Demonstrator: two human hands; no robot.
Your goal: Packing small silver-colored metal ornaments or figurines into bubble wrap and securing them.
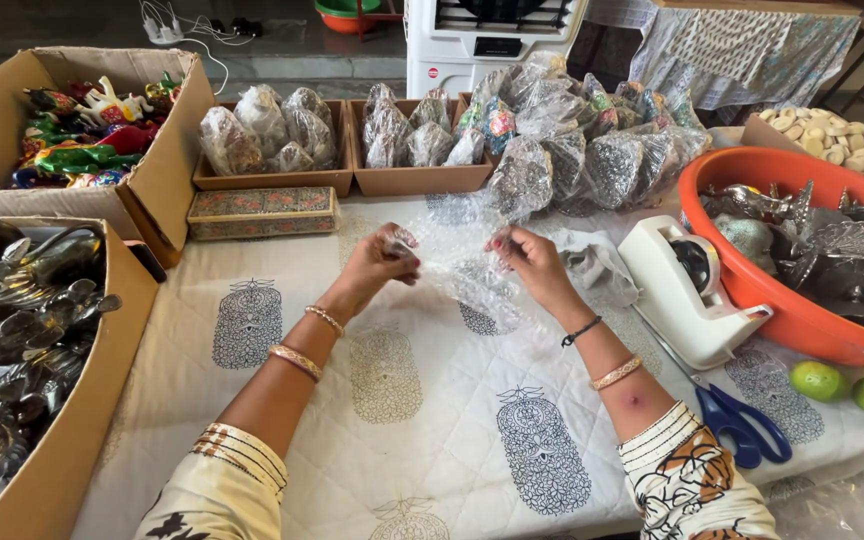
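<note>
A white quilted cloth (422, 400) printed with grey block motifs covers the table in front of me, crowded at its edges with boxes and tubs.

My left hand (377, 262) and right hand (530, 262) are raised just above the middle of the cloth, and between them I hold a sheet of clear bubble wrap (455, 262). The fingers of each hand are pressed together, pinching the plastic at its upper corners, left thumb against the fingertips, right fingers curled over the edge. The sheet is see-through and crinkled, catching pale glints; its lower part sags onto the cloth so the grey print shows through it. I cannot tell whether anything sits inside the wrap.

Just right of my right hand lies a crumpled bit of grey wrap, then a white tape dispenser (687, 290), and nearer me blue-handled scissors (742, 420). An orange tub (782, 310) of silvery metal figures stands beyond the dispenser, with two green limes (847, 388) beside it.

Behind my hands, shallow cardboard trays (342, 180) hold bubble-wrapped pieces, and a heap of wrapped patterned items (582, 150) rises to the right. A long decorated box (260, 212) lies left of centre. Far left, one carton (167, 160) holds bright painted figures and another carton (82, 420) holds dark metal ones.
</note>
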